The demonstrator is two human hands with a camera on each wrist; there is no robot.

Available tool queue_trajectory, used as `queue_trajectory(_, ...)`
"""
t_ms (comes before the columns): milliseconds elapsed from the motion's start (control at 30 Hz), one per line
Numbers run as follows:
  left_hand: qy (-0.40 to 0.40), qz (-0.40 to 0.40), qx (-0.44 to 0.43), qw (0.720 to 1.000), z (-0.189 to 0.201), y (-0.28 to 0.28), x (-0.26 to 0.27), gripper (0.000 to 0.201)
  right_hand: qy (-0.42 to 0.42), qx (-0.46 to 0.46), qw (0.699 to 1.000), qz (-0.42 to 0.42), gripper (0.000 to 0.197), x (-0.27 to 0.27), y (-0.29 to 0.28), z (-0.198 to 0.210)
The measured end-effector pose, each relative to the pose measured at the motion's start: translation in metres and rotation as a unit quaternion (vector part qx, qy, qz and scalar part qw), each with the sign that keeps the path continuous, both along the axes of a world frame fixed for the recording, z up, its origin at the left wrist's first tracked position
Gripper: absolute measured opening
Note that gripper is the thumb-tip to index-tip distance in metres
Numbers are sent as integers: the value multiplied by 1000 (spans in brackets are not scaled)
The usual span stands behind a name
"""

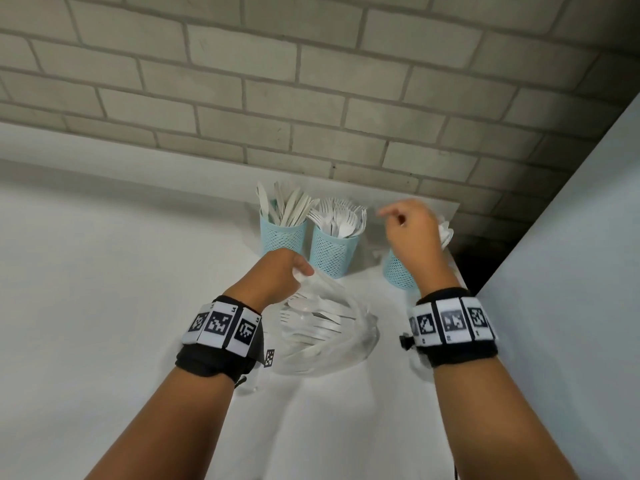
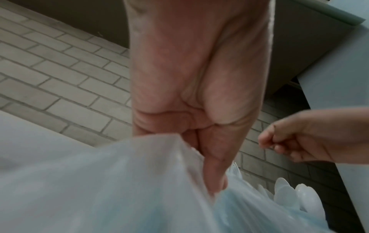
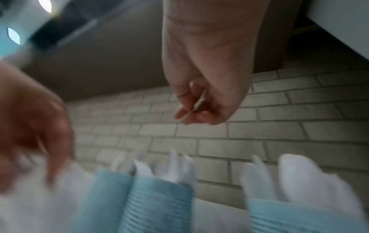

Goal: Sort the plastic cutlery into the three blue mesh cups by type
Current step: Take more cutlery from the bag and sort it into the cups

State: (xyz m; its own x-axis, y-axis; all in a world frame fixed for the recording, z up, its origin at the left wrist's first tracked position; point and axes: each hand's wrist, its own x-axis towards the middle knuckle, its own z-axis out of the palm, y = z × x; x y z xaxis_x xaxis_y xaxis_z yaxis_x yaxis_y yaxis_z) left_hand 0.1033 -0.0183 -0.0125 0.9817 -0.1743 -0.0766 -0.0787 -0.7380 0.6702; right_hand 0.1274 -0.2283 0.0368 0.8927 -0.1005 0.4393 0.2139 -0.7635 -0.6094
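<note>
Now, head view: left hand (image 1: pixel 277 271) pinches clear bag (image 1: pixel 329 334) of cutlery on the bench (image 1: pixel 104 271); three blue cups (image 1: pixel 333 252) at 12 o'clock.
Left wrist view: fingers (image 2: pixel 213 165) grip the bag.
Right wrist view: right hand (image 3: pixel 203 94) pinches a thin white handle (image 3: pixel 199 103).

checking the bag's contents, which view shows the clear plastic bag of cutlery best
The head view: the clear plastic bag lies whole on the counter, cutlery visible inside, the left hand gripping its edge. The left wrist view shows only blurred film up close; the right wrist view shows just a white smear.
</note>
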Motion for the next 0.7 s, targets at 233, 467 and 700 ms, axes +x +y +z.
queue_trajectory(233,-23,-15,-37,999,-1,-2,-4,37,322,-223,900,193,25,-52,71,-43)
queue_trajectory(467,-32,-31,-68,997,0,0,-16,44,305,-333,885,117,62,-56,88,-79)
queue_trajectory(700,-22,-31,-87,995,1,-4,-14,44,266,-372,885,91,50,-61,91,-92)
